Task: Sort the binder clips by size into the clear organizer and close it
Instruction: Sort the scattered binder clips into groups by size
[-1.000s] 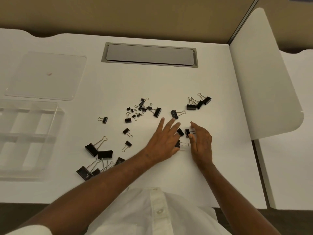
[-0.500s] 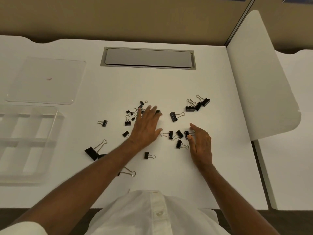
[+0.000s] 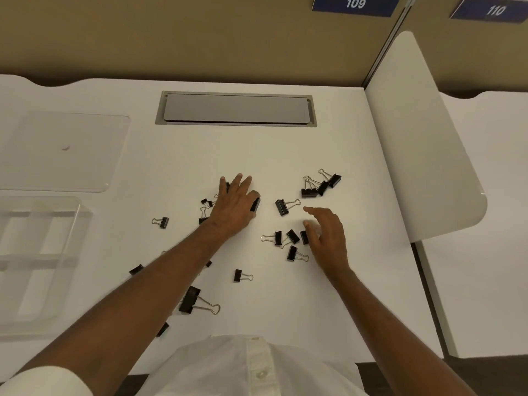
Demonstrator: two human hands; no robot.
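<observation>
Head view, nearest first: a white shirt front [image 3: 251,367] fills the bottom edge, and both forearms reach out from it over the desk [image 3: 328,310]. Just beyond lie a large clip [image 3: 190,300] and a small clip [image 3: 237,275]; more clips are hidden or half hidden under the left forearm.

Further out, the right hand [image 3: 328,235] hovers beside a cluster [image 3: 288,241] of mid-size clips, fingers loosely curled and holding nothing that shows. It has barely shifted in the last second, lifting slightly.

The left hand [image 3: 235,205] has moved: a second ago it lay by that same cluster, and now it is spread flat, fingers straight, over the small-clip pile [image 3: 205,207]. A clip [image 3: 255,204] peeks out at its right edge; whether the hand presses or grips anything beneath is not visible. I judge the person is gathering clips into size groups on the desk, with nothing yet in the organizer.

One clip [image 3: 285,205] lies between the hands, and three more [image 3: 320,185] lie beyond.

At the left, the organizer [image 3: 43,252] is cut off by the frame, its compartments faint and apparently empty. The lid [image 3: 65,150] lies flat behind it, off the box.
</observation>
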